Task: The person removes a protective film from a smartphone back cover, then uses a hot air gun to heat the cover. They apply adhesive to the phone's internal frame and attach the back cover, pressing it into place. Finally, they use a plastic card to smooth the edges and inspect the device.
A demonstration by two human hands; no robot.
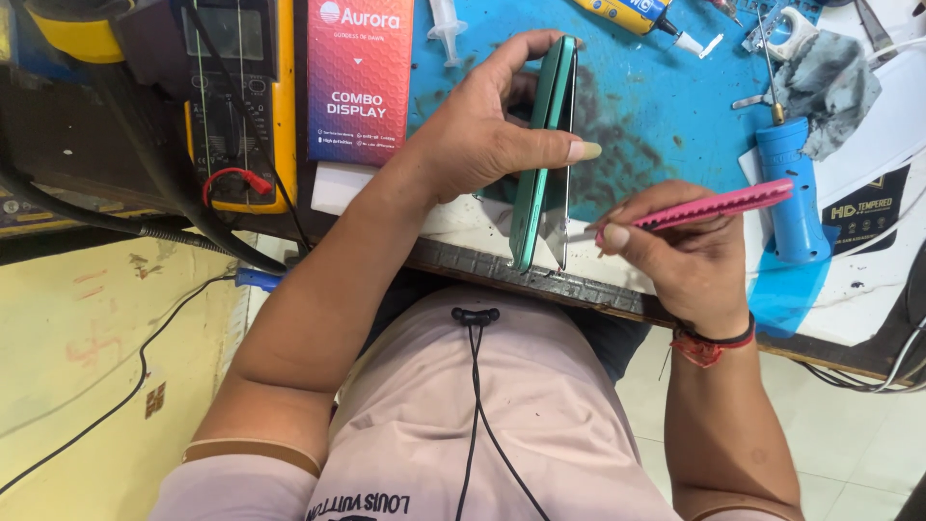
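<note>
The left hand (477, 145) is clamping the green phone (545, 145) upright on the bench (502, 265) while the right hand (690, 256), pinching a pink pry tool (719, 205), is working the seam, best eased gently

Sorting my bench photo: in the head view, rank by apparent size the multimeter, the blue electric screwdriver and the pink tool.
1. multimeter, partly cut off
2. blue electric screwdriver
3. pink tool, similar in length to the screwdriver but far thinner, held in the right hand

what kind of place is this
Likely a phone repair bench: the left hand stands a green phone on edge, the right hand works a pink tool at it, and a multimeter sits nearby.
</note>
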